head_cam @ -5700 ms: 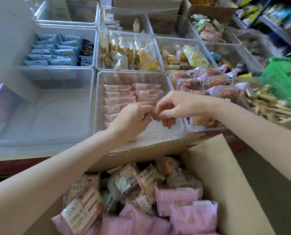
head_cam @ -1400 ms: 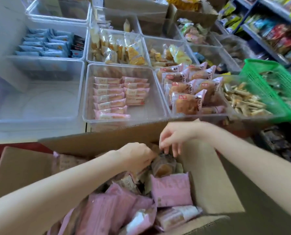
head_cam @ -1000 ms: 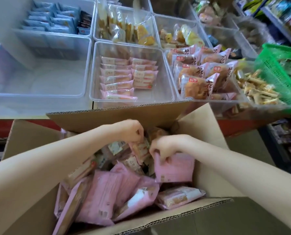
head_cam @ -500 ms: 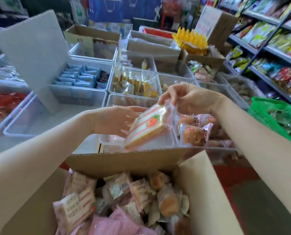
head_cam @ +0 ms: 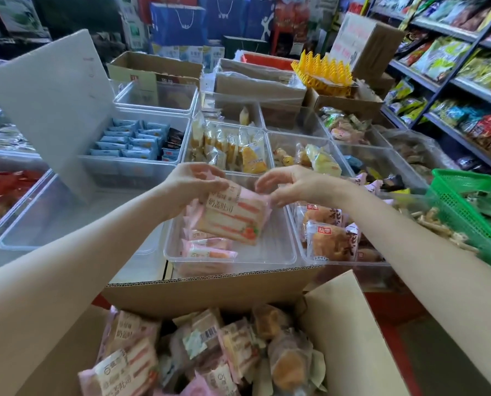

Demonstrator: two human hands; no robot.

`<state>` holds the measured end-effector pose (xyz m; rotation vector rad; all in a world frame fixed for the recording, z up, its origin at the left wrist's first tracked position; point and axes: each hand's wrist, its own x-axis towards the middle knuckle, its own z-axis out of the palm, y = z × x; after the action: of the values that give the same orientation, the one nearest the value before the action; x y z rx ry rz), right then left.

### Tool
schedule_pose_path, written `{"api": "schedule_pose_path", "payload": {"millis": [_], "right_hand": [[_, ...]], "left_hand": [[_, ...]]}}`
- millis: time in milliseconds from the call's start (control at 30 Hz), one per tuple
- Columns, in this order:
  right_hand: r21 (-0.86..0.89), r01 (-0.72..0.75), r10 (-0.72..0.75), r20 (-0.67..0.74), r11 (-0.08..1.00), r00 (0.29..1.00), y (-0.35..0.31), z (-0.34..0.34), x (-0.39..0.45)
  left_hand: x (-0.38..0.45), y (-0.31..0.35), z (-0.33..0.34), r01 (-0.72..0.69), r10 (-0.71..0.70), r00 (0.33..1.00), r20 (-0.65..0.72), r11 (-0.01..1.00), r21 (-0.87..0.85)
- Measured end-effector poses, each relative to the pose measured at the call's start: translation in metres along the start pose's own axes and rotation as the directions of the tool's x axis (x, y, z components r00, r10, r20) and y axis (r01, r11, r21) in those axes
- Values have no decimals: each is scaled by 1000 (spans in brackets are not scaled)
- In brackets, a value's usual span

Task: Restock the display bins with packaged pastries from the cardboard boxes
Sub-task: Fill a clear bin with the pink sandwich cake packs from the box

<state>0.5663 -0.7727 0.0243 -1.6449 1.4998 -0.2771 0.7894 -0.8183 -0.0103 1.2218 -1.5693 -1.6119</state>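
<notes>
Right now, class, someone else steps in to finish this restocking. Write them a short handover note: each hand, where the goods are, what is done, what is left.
Left hand grips a pink pastry pack above the clear bin.
Right hand is open, fingers at the pack's right edge.
Done: one column of pink packs lies on the bin's left side.
Left: set this pack down, fill the bare right side, then keep emptying the cardboard box, which holds many more packs.

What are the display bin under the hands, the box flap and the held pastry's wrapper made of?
Display bin: clear rigid plastic, glossy; see-through walls. Box flap: brown corrugated cardboard, matte; fluted edge shows. Wrapper: likely thin plastic film, pink print with a clear window, crinkled.
</notes>
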Motion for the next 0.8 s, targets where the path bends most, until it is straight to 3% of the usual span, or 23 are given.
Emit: {"api": "schedule_pose_path", "payload": {"millis": [133, 267, 333, 400, 467, 533, 600, 733, 800], "right_hand": [[-416, -78, -1, -186, 906, 983, -14, 15, 31], [-554, -184, -101, -443, 812, 891, 6, 26, 55], [-634, -258, -83, -456, 729, 886, 25, 28, 64], [-703, -299, -6, -396, 645, 918, 46, 32, 76], [-729, -306, 44, -356, 613, 934, 63, 40, 94], [-775, -284, 38, -320, 564, 947, 74, 49, 116], [-828, -257, 42, -273, 498, 961, 82, 58, 136], [-868, -264, 122, -234, 420, 964, 98, 68, 156], [-869, -267, 130, -233, 417, 964, 107, 70, 162]], "left_hand": [[16, 17, 24, -181, 193, 977, -96, 976, 120], [40, 8, 37, -221, 294, 942, -160, 906, 361], [51, -12, 38, -172, 295, 937, -188, 857, 486], [59, -40, 39, -68, 193, 971, -141, 788, 612], [66, -70, 40, 13, -2, 1000, -15, 646, 763], [72, -96, 42, -20, -177, 977, 119, 482, 876], [75, -112, 44, -66, -301, 934, 193, 387, 920], [75, -132, 40, -57, -476, 861, 179, 258, 964], [77, -139, 36, -50, -478, 863, 165, 243, 969]]}}
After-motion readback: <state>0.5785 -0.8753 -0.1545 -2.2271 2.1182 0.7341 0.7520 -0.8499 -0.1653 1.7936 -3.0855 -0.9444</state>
